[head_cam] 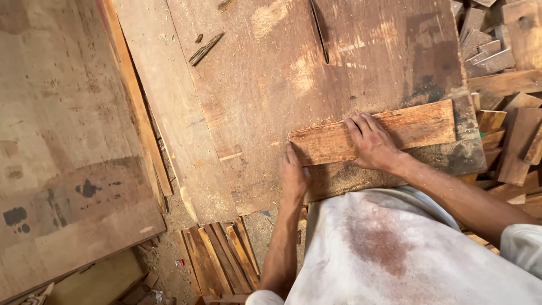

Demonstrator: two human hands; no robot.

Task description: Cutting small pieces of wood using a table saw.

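Observation:
A flat reddish wooden board (418,125) lies across the near edge of a worn brown saw table (293,73). My right hand (372,141) presses flat on top of the board near its middle, fingers spread. My left hand (293,172) rests against the board's left end, fingers pointing up along its edge. A thin saw blade (319,31) stands in a slot at the far side of the table, well away from the board. Sawdust covers the table around my hands.
A pile of cut wood pieces (508,113) lies to the right of the table. Several thin wooden strips (223,257) lie on the floor below the table's near edge. A large plywood sheet (62,141) fills the left side. A small splinter (204,49) rests on the table.

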